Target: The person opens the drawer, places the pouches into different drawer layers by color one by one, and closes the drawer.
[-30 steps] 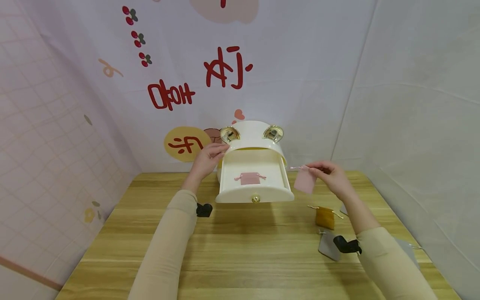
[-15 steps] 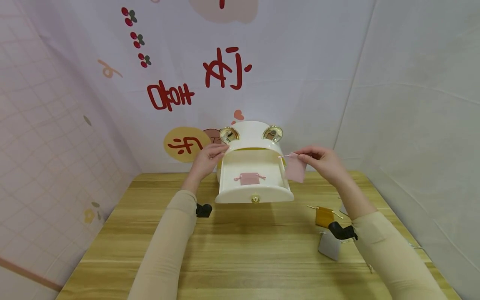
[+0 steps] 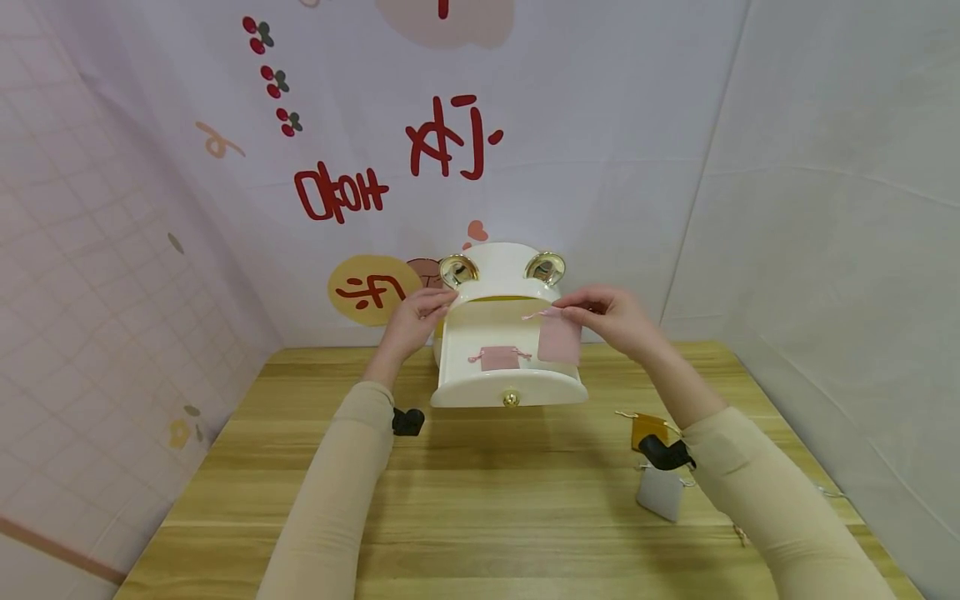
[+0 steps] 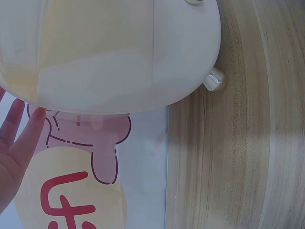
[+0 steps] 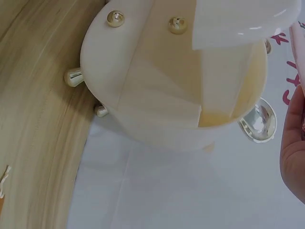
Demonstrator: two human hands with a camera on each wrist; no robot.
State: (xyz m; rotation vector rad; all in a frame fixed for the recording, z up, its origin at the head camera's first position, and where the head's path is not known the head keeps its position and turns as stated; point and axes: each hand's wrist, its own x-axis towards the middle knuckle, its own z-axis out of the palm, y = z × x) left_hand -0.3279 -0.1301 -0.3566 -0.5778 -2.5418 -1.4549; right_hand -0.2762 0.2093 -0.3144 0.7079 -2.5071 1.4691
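A white cabinet (image 3: 501, 265) with gold-rimmed eyes stands at the back of the table, its upper drawer (image 3: 465, 390) pulled out. Inside that drawer lies a darker pink drawstring pouch (image 3: 499, 358). My right hand (image 3: 611, 318) pinches a light pink drawstring pouch (image 3: 559, 340) by its top, so that it hangs over the drawer's right side. In the right wrist view only part of this hand (image 5: 293, 150) shows at the edge. My left hand (image 3: 411, 323) touches the cabinet's upper left edge; its fingers (image 4: 29, 134) look straight in the left wrist view.
On the right of the wooden table (image 3: 480, 517) lie a mustard drawstring pouch (image 3: 645, 427) and a grey pouch (image 3: 660, 493). My right forearm partly covers more cords (image 3: 741, 535) there. A printed cloth (image 3: 585, 167) hangs right behind the cabinet.
My right hand has carried the light pink pouch leftward, from beside the cabinet to over the open drawer. The left hand and the drawer have stayed in place.
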